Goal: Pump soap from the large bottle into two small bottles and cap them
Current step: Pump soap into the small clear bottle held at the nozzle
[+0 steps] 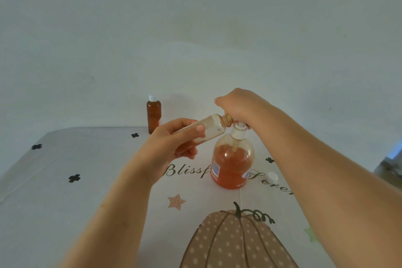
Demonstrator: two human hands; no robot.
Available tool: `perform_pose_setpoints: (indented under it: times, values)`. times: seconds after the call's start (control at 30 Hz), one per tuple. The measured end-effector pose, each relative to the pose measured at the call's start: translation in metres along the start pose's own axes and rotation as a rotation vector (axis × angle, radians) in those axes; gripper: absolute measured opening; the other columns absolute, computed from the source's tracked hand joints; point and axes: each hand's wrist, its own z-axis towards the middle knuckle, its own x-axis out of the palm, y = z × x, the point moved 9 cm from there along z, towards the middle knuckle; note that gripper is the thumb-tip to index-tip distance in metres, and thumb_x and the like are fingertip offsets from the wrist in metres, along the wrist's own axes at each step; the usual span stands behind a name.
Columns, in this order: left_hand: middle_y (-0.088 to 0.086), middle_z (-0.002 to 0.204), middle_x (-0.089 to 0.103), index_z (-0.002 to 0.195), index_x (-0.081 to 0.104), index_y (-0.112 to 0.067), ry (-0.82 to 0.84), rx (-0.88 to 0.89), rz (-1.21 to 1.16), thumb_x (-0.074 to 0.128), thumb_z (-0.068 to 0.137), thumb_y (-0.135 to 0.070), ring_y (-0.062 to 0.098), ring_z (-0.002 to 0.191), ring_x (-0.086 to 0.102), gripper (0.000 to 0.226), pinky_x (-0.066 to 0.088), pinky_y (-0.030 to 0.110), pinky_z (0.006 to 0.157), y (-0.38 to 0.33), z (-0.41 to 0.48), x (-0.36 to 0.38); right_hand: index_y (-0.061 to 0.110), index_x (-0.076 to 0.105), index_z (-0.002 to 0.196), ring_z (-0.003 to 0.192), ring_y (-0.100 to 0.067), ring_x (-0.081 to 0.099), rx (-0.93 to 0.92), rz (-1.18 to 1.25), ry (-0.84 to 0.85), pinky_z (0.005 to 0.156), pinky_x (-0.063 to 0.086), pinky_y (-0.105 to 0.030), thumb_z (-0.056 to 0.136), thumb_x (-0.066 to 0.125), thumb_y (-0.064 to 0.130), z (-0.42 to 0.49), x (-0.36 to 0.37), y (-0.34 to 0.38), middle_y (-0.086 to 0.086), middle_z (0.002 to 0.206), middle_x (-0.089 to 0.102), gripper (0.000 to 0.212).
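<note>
Gripping a small cloudy plastic bottle (210,129), tilted mouth-first at the pump spout, left hand (171,143) fingers (187,152) curled round its cylindrical body. Right hand (237,106) covered the white pump of the round, orange-filled large bottle (232,165) on the printed table (87,202); its fingers were hidden, state untellable. Capped brown bottle (153,115) stood behind; loose white cap (273,177) lay beside.

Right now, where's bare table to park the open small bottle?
Free: the left of the table, from the capped bottle to the near edge; also over the pumpkin print, front centre. Crowded: around the large bottle, where left hand holds the small bottle, right hand covers the pump, loose cap at its right.
</note>
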Motion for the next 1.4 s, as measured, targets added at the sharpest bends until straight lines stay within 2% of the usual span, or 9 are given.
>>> perform_pose_setpoints:
  times: [0.07, 0.23, 0.7, 0.8, 0.87, 1.07, 1.13, 1.3, 1.4]
  values:
    - [0.012, 0.093, 0.068, 0.105, 0.073, -0.005, 0.023, -0.019, -0.006, 0.076, 0.077, -0.037, 0.019, 0.07, 0.06, 0.043, 0.054, 0.026, 0.065, 0.002, 0.0, 0.001, 0.009, 0.066, 0.069, 0.049, -0.018, 0.05, 0.004, -0.002, 0.007, 0.062, 0.042, -0.028, 0.089, 0.046, 0.026, 0.003, 0.004, -0.002, -0.002, 0.056, 0.062, 0.033]
    - [0.011, 0.095, 0.072, 0.11, 0.071, -0.002, 0.052, -0.051, 0.011, 0.07, 0.074, -0.037, 0.016, 0.067, 0.062, 0.05, 0.054, 0.024, 0.064, 0.006, 0.001, 0.002, 0.011, 0.064, 0.071, 0.062, -0.023, 0.056, -0.016, 0.045, -0.021, 0.066, 0.042, -0.03, 0.088, 0.049, 0.024, 0.01, 0.01, -0.006, -0.003, 0.069, 0.067, 0.026]
    - [0.009, 0.095, 0.073, 0.105, 0.074, -0.009, 0.035, -0.005, 0.014, 0.071, 0.074, -0.041, 0.018, 0.07, 0.063, 0.045, 0.054, 0.025, 0.066, -0.001, -0.003, 0.003, 0.011, 0.06, 0.07, 0.052, -0.02, 0.05, 0.005, -0.022, -0.024, 0.06, 0.039, -0.027, 0.088, 0.046, 0.022, -0.001, 0.0, -0.001, -0.002, 0.063, 0.06, 0.025]
    - [0.01, 0.094, 0.071, 0.105, 0.074, -0.008, 0.021, 0.019, 0.003, 0.071, 0.076, -0.039, 0.019, 0.07, 0.062, 0.043, 0.054, 0.026, 0.066, -0.005, -0.004, 0.005, 0.01, 0.061, 0.065, 0.063, -0.025, 0.06, -0.006, -0.063, 0.004, 0.073, 0.05, -0.031, 0.091, 0.046, 0.022, -0.006, -0.006, 0.005, -0.006, 0.07, 0.065, 0.032]
    - [0.008, 0.09, 0.07, 0.105, 0.074, -0.008, 0.017, 0.029, 0.007, 0.071, 0.077, -0.039, 0.019, 0.07, 0.061, 0.042, 0.054, 0.025, 0.066, -0.007, -0.005, 0.005, 0.009, 0.066, 0.069, 0.07, -0.027, 0.063, -0.019, -0.09, 0.022, 0.082, 0.052, -0.035, 0.093, 0.045, 0.023, -0.009, -0.007, 0.008, -0.007, 0.076, 0.068, 0.034]
    - [0.009, 0.091, 0.071, 0.103, 0.075, -0.012, 0.013, 0.031, 0.025, 0.072, 0.075, -0.042, 0.019, 0.07, 0.062, 0.041, 0.053, 0.026, 0.065, -0.009, -0.006, 0.005, 0.002, 0.074, 0.092, 0.066, -0.024, 0.058, -0.049, -0.092, 0.067, 0.076, 0.051, -0.031, 0.097, 0.041, 0.018, -0.013, -0.002, 0.009, -0.012, 0.088, 0.07, 0.036]
    - [0.009, 0.091, 0.071, 0.104, 0.075, -0.013, 0.011, 0.027, 0.023, 0.072, 0.075, -0.041, 0.02, 0.071, 0.062, 0.041, 0.053, 0.026, 0.065, -0.008, -0.006, 0.005, 0.003, 0.075, 0.091, 0.07, -0.026, 0.059, -0.051, -0.086, 0.053, 0.078, 0.052, -0.033, 0.096, 0.042, 0.019, -0.011, -0.002, 0.008, -0.013, 0.093, 0.072, 0.037]
    - [0.01, 0.091, 0.071, 0.104, 0.076, -0.014, 0.012, 0.017, 0.023, 0.073, 0.074, -0.041, 0.02, 0.071, 0.062, 0.041, 0.054, 0.026, 0.066, -0.008, -0.006, 0.005, 0.007, 0.07, 0.072, 0.059, -0.023, 0.057, -0.019, -0.026, 0.016, 0.069, 0.049, -0.031, 0.091, 0.044, 0.026, -0.004, -0.002, 0.003, -0.006, 0.07, 0.066, 0.037]
    - [0.011, 0.093, 0.07, 0.103, 0.077, -0.014, 0.021, 0.008, 0.015, 0.074, 0.075, -0.04, 0.02, 0.072, 0.063, 0.038, 0.053, 0.025, 0.066, -0.006, -0.006, 0.004, 0.009, 0.067, 0.066, 0.056, -0.022, 0.056, -0.013, -0.002, -0.011, 0.067, 0.048, -0.03, 0.089, 0.045, 0.029, -0.002, -0.002, 0.001, -0.003, 0.064, 0.065, 0.037]
